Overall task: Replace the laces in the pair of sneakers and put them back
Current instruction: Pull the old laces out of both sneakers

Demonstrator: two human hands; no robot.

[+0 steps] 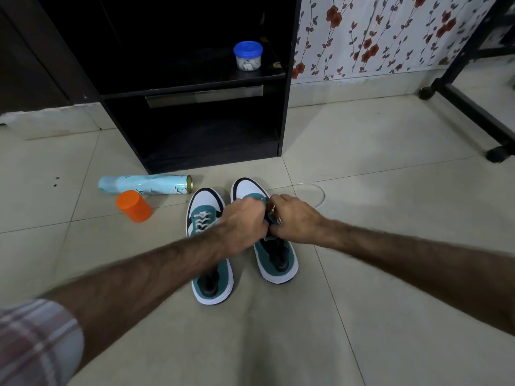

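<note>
A checked sleeve (36,338) shows at the lower left corner. On the tiled floor (362,274), a pale blue spray can (145,185) lies on its side, with an orange cap (134,206) just beside it. Behind them stands a dark cabinet (195,129); a blue-lidded tub (248,55) sits on its shelf.

The 2 sneakers stand side by side on the floor in front of the cabinet, toes pointing away from the person. Both are teal with white toe caps, black trim and white soles. The left sneaker (209,246) carries a white lace (203,220) crossed through its eyelets. The left hand (242,227) reaches across it, fingers curled over the front of the right sneaker (274,254). The right hand (295,218) meets it there, fingers bent at the tongue area; what either hand pinches is hidden. A thin white lace (317,190) loops on the floor just right of that shoe.
</note>
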